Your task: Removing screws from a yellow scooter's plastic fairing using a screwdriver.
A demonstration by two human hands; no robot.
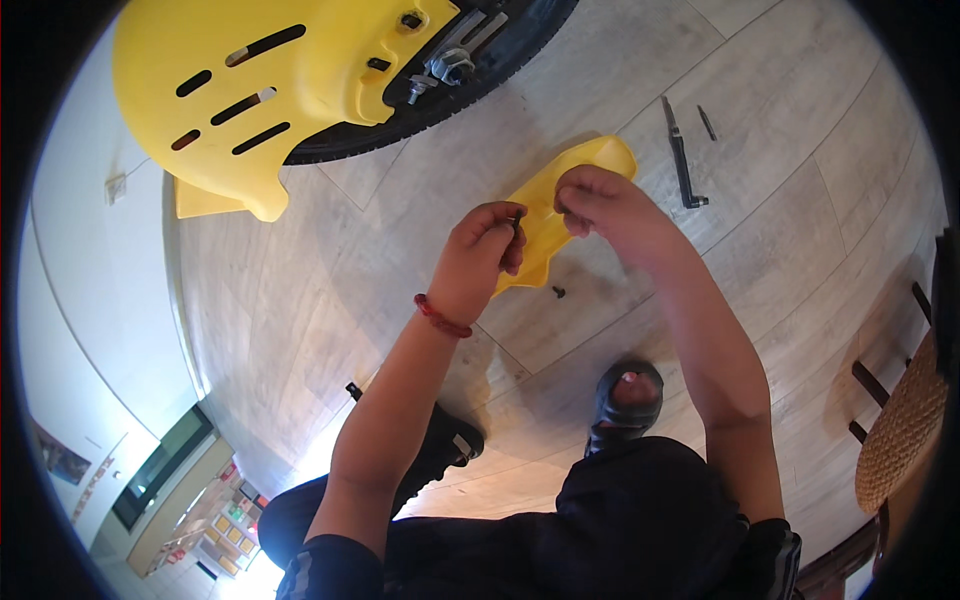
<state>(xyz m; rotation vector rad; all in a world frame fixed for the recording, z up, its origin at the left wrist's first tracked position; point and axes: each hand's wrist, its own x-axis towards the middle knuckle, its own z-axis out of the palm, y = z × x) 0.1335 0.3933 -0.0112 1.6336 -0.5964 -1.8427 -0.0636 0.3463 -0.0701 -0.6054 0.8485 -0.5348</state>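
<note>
My left hand (488, 240) is closed in a pinch on a small dark bolt (516, 222), above a long yellow plastic piece (540, 250) lying on the floor. My right hand (590, 200) is closed over the middle of that piece, its fingertips curled; whatever they grip is hidden. Another small dark screw (559, 292) rests on the floor just below the yellow piece. To the upper right lie a black tool with a bent end (680, 155) and a slim small rod (707, 122).
A yellow slotted plastic body (230, 90) with a black tyre (345, 150) and exposed nuts fills the upper left. White cabinets (90, 310) stand at the left, a woven seat (890, 435) at the right. My sandalled foot (625, 400) is below.
</note>
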